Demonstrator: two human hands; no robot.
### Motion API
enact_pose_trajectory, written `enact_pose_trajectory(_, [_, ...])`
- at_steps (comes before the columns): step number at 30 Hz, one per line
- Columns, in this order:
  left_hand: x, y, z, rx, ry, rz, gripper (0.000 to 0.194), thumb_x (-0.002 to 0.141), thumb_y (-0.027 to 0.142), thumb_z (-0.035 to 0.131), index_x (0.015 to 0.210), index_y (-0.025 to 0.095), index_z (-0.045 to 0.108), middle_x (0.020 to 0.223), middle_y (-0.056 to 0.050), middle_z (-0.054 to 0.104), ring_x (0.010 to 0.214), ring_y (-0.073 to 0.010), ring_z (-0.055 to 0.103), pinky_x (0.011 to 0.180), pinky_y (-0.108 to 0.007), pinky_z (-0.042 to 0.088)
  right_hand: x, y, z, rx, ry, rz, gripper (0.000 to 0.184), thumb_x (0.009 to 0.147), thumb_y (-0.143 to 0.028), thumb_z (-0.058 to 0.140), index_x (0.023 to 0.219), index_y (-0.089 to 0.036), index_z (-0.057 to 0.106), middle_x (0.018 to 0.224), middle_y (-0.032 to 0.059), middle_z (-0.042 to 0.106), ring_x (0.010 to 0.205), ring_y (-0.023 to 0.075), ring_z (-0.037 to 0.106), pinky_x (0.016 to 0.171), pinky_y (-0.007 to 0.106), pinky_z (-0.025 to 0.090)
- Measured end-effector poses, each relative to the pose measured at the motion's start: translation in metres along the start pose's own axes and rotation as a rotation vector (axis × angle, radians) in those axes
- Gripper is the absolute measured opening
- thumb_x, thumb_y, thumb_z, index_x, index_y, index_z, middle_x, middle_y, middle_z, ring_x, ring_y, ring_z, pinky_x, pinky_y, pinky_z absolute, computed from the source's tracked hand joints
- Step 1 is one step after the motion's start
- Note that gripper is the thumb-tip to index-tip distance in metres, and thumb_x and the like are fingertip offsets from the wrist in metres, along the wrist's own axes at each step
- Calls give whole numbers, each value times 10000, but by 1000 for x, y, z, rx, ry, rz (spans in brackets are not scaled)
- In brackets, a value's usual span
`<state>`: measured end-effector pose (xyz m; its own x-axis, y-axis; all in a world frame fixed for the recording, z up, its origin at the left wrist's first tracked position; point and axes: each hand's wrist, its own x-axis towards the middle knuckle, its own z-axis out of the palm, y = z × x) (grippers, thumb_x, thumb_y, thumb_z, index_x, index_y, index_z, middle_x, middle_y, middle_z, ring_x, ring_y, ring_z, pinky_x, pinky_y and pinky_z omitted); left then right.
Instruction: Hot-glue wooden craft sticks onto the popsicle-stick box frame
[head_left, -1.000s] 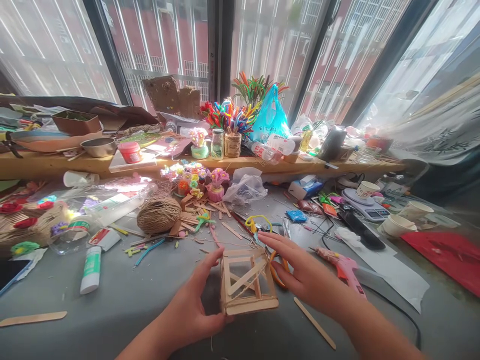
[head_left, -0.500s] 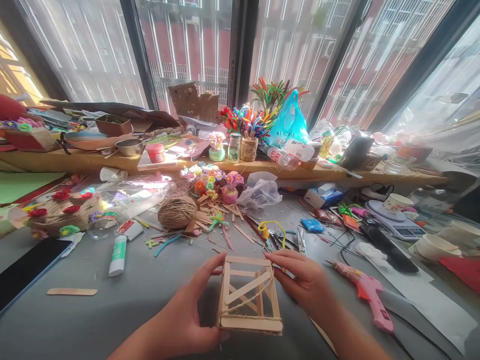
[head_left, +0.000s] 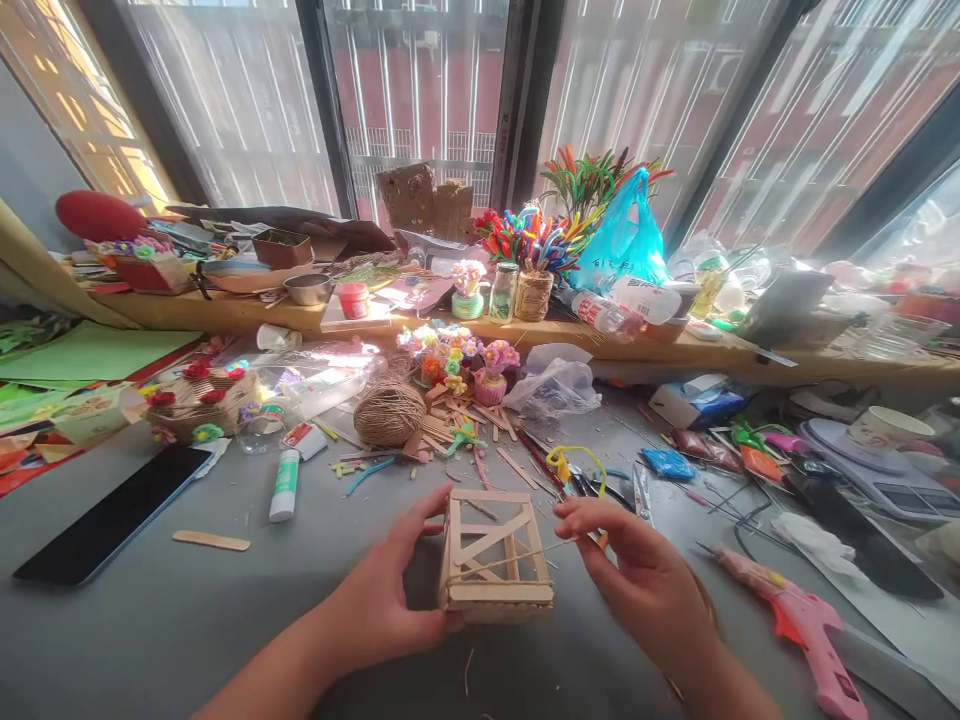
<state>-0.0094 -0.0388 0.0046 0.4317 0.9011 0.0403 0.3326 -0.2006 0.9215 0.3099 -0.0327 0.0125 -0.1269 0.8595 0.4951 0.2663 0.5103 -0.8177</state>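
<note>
A small box frame of wooden craft sticks (head_left: 499, 594) stands near the table's front, with crossed sticks inside its open sides. My left hand (head_left: 371, 605) grips its left side, thumb at the lower front edge and fingers at the far corner. A thin strand of jute twine (head_left: 547, 549) runs from the frame's lower left across its top to my right hand (head_left: 637, 575). That hand is apart from the frame, pinching the strand between thumb and fingers. Behind it, orange-handled scissors are mostly hidden. A short loose thread (head_left: 469, 670) lies in front of the frame.
A pink hot glue gun (head_left: 802, 620) lies at right, beside a kitchen scale (head_left: 900, 490). Beyond the frame are a twine ball (head_left: 388, 412) and loose craft sticks (head_left: 442, 432). A glue stick (head_left: 284, 487), single craft stick (head_left: 211, 541) and phone (head_left: 112, 515) lie at left.
My right hand has come down to the frame's right side, then drawn away rightward with the twine, which is now taut. My left hand keeps its hold. The view has swung left.
</note>
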Motion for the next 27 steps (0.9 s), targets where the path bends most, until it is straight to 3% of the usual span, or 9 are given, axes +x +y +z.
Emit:
enact_pose_trajectory(4, [1, -6, 2, 18, -16, 2, 1173, 783, 352, 883, 1715, 322, 170, 1696, -147, 440, 1485, -378, 529, 1241, -533, 445, 3, -2, -6, 7, -156, -105, 403, 1045, -90, 503, 1239, -366, 724, 950, 2, 762, 1058, 210, 742, 1208, 457, 480])
enact_pose_trajectory(8, [-2, -10, 4, 59, -15, 19, 1188, 786, 301, 869, 1715, 356, 130, 1683, -123, 461, 1500, -346, 514, 1264, -517, 413, 4, -3, -9, 38, -260, -195, 551, 1052, -49, 394, 1340, -395, 712, 939, 1, 684, 948, 188, 725, 1197, 484, 479])
enact_pose_trajectory(13, [-1, -9, 0, 94, 21, 27, 1159, 772, 299, 873, 1706, 339, 189, 1654, -132, 494, 1474, -356, 544, 1237, -506, 449, -2, 2, -6, 4, -231, -162, 459, 1006, -65, 566, 1282, -391, 733, 936, -3, 657, 940, 198, 682, 1114, 429, 504])
enact_pose_trajectory(16, [-1, -7, -2, 89, 34, 14, 1146, 780, 285, 865, 1700, 344, 185, 1651, -134, 497, 1473, -347, 548, 1236, -505, 449, -4, 6, -2, -30, -237, -198, 389, 981, -74, 660, 1222, -366, 751, 851, -11, 608, 799, 186, 625, 869, 354, 554])
enact_pose_trajectory(19, [-1, -7, -2, 75, 37, 7, 1130, 784, 276, 862, 1688, 355, 190, 1651, -135, 494, 1468, -343, 556, 1235, -505, 450, -3, 9, 0, -36, -255, -204, 351, 996, -72, 643, 1187, -349, 742, 825, -6, 578, 744, 185, 588, 665, 304, 483])
enact_pose_trajectory(27, [-1, -16, -4, 89, 35, -7, 1126, 765, 255, 849, 1678, 359, 199, 1652, -143, 481, 1484, -374, 534, 1223, -508, 466, -1, 4, 1, -50, -250, -140, 305, 987, -54, 606, 1096, -326, 689, 811, -22, 595, 737, 174, 571, 653, 283, 434])
